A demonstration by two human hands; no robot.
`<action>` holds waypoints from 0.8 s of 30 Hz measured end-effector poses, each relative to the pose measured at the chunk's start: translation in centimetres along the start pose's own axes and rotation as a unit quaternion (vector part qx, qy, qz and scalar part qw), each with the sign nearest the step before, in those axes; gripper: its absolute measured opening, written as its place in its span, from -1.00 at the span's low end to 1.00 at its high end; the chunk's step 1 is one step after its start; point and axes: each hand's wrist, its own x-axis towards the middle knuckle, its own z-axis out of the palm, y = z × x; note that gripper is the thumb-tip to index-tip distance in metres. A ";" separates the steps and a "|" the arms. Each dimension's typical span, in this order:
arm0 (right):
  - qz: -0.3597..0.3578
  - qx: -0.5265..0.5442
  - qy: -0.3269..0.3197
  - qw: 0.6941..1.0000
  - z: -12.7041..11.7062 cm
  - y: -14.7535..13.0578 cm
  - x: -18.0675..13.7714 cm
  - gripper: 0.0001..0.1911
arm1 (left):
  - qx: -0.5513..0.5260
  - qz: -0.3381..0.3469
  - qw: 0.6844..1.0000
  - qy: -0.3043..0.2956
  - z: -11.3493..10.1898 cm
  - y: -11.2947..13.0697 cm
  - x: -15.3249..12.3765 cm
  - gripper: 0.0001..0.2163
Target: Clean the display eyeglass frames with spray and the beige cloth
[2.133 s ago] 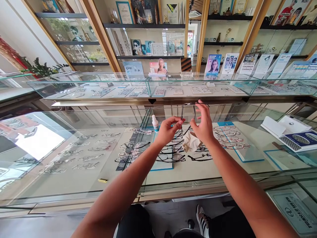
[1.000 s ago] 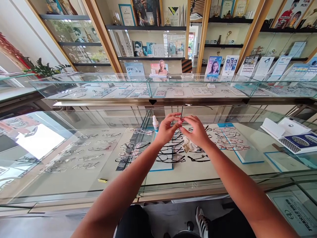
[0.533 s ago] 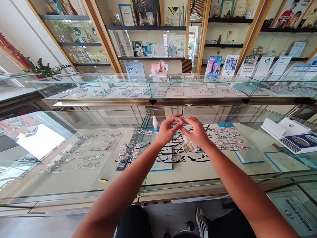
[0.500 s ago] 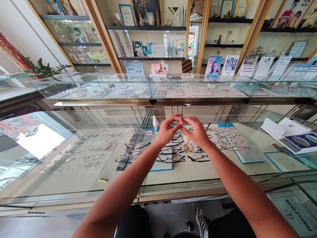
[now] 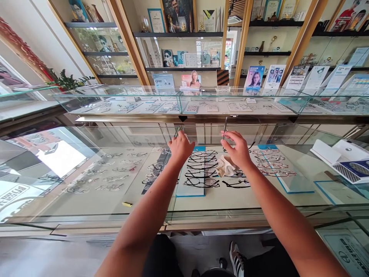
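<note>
Dark thin-framed eyeglasses (image 5: 225,127) are held above the far part of the glass surface (image 5: 219,201), one slim side piece upright, with the fingers of the right hand (image 5: 238,148) clamped on them. A second ago both hands met at the frame; now the left hand (image 5: 181,147) has let go and moved left, so the right hand alone supports the eyeglasses. Whether the left fingers are apart or closed on something cannot be told; a pale sliver (image 5: 185,135) beside them may be the small white bottle that stood there earlier. Crumpled beige cloth (image 5: 225,166) lies just nearer than the right hand.
</note>
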 end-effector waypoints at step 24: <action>0.090 0.192 -0.153 0.965 -0.5 -1.0 0.0 -0.63 | -0.575 -0.052 0.750 -0.322 -2.5 5.9 -1.5 -0.29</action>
